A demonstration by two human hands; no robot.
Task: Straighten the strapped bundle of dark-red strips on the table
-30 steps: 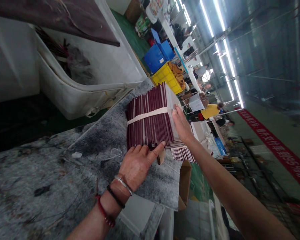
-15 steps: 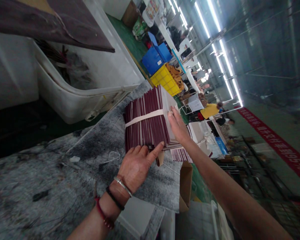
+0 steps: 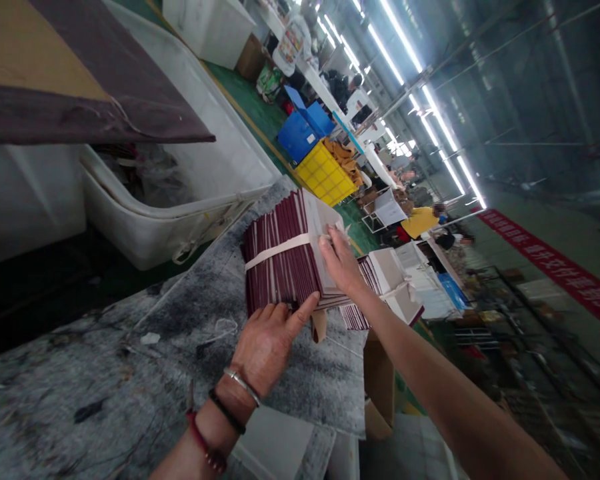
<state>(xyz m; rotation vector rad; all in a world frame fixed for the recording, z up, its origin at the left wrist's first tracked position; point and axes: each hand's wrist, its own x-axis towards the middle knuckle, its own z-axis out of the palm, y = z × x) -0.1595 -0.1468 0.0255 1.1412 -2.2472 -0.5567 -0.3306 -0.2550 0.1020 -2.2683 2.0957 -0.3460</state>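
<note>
on grey table (image 3: 105,373), maroon stack (image 3: 280,267) bound by pale band (image 3: 275,250).

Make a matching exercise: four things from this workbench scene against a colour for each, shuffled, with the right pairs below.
Things:
1. strap around the bundle
2. crate beyond the bench
3. bin behind that crate
4. banner on the floor

Colours:
A. blue
B. red
C. cream
D. yellow

Pairs: 1-C, 2-D, 3-A, 4-B
</note>
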